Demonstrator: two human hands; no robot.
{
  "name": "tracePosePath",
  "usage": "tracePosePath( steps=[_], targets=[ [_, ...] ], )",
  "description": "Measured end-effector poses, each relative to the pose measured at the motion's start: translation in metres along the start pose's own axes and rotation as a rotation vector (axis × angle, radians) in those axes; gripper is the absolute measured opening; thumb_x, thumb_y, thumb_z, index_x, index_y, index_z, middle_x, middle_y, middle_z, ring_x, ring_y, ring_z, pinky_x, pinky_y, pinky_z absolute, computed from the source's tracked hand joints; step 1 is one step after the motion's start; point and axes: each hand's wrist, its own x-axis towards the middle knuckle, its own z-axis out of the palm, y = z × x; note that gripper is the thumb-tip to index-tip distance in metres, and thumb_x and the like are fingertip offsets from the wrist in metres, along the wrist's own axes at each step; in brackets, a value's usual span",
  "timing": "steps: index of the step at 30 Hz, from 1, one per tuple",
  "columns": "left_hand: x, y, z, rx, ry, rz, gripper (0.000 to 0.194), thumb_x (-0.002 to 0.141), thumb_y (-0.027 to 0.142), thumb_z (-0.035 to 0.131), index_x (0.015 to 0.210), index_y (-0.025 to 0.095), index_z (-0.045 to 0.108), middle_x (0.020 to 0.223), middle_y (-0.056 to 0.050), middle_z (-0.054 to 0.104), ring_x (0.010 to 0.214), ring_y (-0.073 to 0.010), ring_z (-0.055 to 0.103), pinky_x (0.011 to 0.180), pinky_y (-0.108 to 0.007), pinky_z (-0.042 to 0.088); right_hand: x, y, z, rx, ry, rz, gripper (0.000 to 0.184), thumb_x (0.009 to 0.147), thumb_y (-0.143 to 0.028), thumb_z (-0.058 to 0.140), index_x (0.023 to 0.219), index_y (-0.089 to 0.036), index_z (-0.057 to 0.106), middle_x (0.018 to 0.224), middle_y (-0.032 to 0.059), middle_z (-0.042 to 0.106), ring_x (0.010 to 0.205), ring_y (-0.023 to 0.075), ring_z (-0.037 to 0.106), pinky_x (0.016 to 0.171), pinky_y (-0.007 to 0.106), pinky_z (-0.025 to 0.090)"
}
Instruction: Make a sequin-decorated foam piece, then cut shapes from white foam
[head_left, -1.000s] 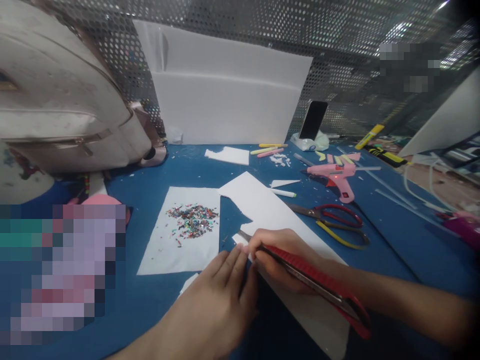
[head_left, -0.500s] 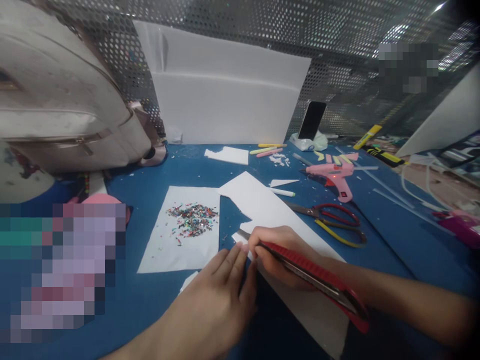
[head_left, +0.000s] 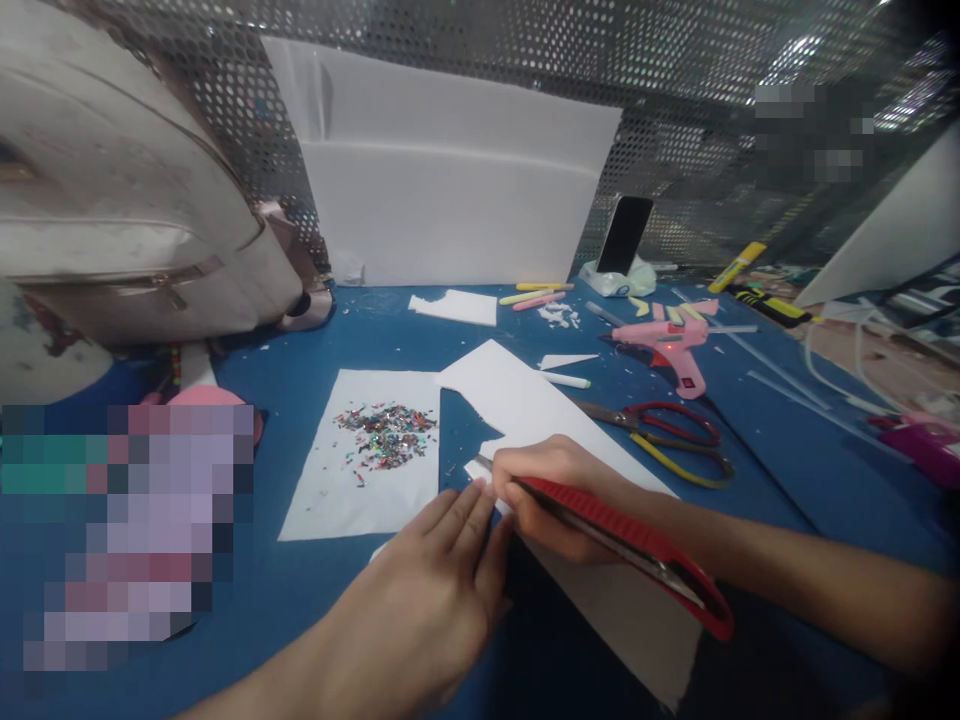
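A red utility knife (head_left: pixel 630 535) is gripped in my right hand (head_left: pixel 551 490), its handle slanting back over my wrist. The knife's blade tip rests at the cut left edge of a long white foam board (head_left: pixel 499 385). My left hand (head_left: pixel 439 590) lies with fingers stretched out, fingertips pressed on the board's edge beside the blade. Part of the board is hidden under both hands. Just left of it, a white sheet of paper (head_left: pixel 319 500) bears a heap of small multicoloured shiny flakes (head_left: pixel 390 435).
Scissors (head_left: pixel 667 435) and a pink glue gun (head_left: pixel 667 345) with its light lit lie to the right. Behind are markers (head_left: pixel 536 298), a board scrap (head_left: pixel 461 307) and a propped phone (head_left: pixel 626 235). A large white board (head_left: pixel 457 200) stands at the back; a backpack (head_left: pixel 135 200) sits left.
The knife's handle end has swung slightly up, and my right hand has shifted a little left. My left hand stays pressed in nearly the same place.
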Motion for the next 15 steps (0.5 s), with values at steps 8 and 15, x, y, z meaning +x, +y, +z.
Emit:
tracePosePath(
  steps=[8, 15],
  targets=[
    [-0.0012, 0.0036, 0.0087, 0.045, 0.083, -0.031, 0.035, 0.089, 0.025, 0.054, 0.111, 0.001, 0.065, 0.118, -0.022, 0.066, 0.111, -0.0343, 0.062, 0.092, -0.043, 0.054, 0.0006, -0.0015, -0.0005, 0.002, -0.013, 0.015, 0.016, 0.086, -0.013, 0.042, 0.072, -0.019, 0.036, 0.061, -0.0051, 0.041, 0.053, 0.007, 0.035, 0.053, 0.021, 0.028],
    [-0.0006, 0.0038, 0.0101, 0.03, 0.09, -0.05, 0.035, 0.088, 0.028, 0.055, 0.11, 0.003, 0.066, 0.117, -0.021, 0.066, 0.11, -0.0337, 0.063, 0.091, -0.043, 0.055, -0.0025, -0.0044, 0.0009, -0.014, 0.003, 0.017, 0.018, 0.084, -0.012, 0.043, 0.07, -0.019, 0.034, 0.061, -0.0053, 0.041, 0.053, 0.0066, 0.036, 0.053, 0.021, 0.027]
  ],
)
